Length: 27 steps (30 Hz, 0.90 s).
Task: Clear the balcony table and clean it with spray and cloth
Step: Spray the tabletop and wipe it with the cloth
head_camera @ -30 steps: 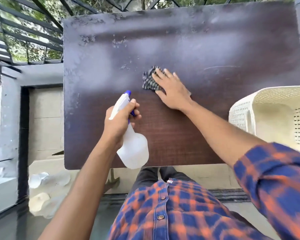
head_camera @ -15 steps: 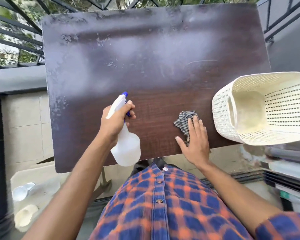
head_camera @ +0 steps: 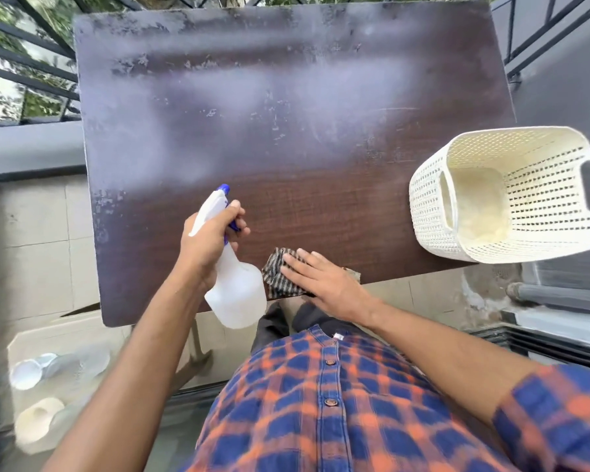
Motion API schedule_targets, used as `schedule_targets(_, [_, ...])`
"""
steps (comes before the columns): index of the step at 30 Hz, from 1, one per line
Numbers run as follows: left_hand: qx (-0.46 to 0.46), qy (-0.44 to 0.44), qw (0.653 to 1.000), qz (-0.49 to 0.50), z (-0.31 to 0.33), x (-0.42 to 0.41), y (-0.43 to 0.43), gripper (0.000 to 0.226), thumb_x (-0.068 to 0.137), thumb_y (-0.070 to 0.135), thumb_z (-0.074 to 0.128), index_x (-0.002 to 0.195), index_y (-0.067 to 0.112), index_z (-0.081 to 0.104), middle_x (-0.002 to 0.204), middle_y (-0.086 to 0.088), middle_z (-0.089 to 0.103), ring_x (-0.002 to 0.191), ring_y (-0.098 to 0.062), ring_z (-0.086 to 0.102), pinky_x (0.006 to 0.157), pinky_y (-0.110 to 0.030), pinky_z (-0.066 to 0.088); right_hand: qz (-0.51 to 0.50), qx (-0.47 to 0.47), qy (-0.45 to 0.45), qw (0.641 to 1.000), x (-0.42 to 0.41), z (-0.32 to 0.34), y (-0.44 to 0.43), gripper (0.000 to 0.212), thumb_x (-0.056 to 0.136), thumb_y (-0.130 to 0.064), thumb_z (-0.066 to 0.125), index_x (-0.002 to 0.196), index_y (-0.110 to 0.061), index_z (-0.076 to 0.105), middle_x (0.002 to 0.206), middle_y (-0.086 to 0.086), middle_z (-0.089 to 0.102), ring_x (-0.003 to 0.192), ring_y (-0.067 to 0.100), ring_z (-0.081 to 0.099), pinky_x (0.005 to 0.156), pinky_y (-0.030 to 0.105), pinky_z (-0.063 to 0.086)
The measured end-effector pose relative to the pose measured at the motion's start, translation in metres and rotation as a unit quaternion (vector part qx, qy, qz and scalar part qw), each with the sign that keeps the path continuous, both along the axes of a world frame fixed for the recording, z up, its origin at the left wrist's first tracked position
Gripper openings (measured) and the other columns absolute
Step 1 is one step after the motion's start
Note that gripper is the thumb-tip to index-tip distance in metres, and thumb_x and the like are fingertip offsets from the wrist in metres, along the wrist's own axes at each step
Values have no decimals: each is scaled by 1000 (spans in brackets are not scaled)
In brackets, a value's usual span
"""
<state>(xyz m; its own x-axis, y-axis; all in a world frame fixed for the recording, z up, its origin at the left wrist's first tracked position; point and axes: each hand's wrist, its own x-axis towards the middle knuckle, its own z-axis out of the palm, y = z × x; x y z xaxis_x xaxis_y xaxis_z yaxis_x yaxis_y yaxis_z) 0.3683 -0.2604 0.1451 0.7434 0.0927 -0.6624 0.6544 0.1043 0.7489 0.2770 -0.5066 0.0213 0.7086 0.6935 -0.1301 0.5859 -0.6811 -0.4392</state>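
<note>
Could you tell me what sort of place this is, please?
Most likely a home balcony: black metal railing with greenery beyond it, a tiled floor below, and a dusty brown table.

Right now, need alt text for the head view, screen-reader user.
Seen from above, a person's right hand presses a checked cloth flat at the near edge of a dark brown table, while the left hand holds a white spray bottle. The table's far half looks hazy grey; a cream basket sits at its right.
</note>
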Motion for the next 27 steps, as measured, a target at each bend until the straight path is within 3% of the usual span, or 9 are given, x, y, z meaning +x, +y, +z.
schedule_targets(4, [-1,-17,999,40,6,-1,12,17,96,27,67,81,19,68,70,2,64,73,-20,65,51,-22,39,-145,110,194,964,7,25,3,60,86,4,62,142,-17,56,152,-2,47,144,21,40,121,35,29])
schedule_targets(6, [1,-30,998,58,11,-2,12,16,95,26,69,79,21,69,70,2,65,71,-19,66,52,-20,43,-294,169,287,896,18,48,1,49,87,0,65,130,-24,67,132,-12,63,121,16,62,105,30,46])
schedule_targets(10, [16,-57,997,56,23,0,-5,11,85,33,71,76,26,70,70,4,66,76,-22,66,53,-22,42,-453,306,377,747,40,101,-20,26,92,-5,67,114,-19,71,106,3,74,91,15,66,91,40,51])
schedule_targets(13, [38,-94,994,28,41,9,-35,12,80,36,69,70,29,70,68,5,64,79,-25,65,61,-28,41,-469,425,437,639,59,147,-52,21,95,-5,60,112,-12,70,104,11,72,83,20,66,81,42,55])
schedule_targets(16, [50,-148,988,7,66,21,-77,20,82,32,67,63,33,70,65,7,61,74,-23,65,67,-27,47,-432,511,471,575,76,192,-99,29,91,-10,62,120,-9,64,109,10,71,87,18,70,81,43,59])
schedule_targets(18, [53,-176,983,5,87,30,-110,14,82,33,67,69,29,68,66,6,61,76,-24,68,56,-20,46,-422,541,455,568,83,216,-142,35,87,-13,64,121,-5,63,109,12,70,87,19,70,80,43,59])
schedule_targets(21, [45,-205,978,3,116,42,-160,17,78,37,69,83,22,63,68,6,64,78,-22,71,50,-20,40,-443,535,393,602,87,227,-210,24,91,-9,61,114,-4,66,106,15,71,82,21,70,74,39,60])
schedule_targets(24, [20,-232,972,-2,141,50,-213,16,78,38,69,81,22,64,68,5,66,74,-17,73,51,-21,39,-524,475,357,610,86,210,-277,25,95,-8,60,118,-1,64,104,17,72,83,27,69,74,42,59])
schedule_targets(27, [-6,-259,966,-21,158,56,-268,17,78,37,69,81,22,64,67,5,67,73,-16,73,50,-19,40,-581,372,339,640,80,181,-324,23,95,-9,61,114,6,64,80,17,71,67,30,63,58,36,54])
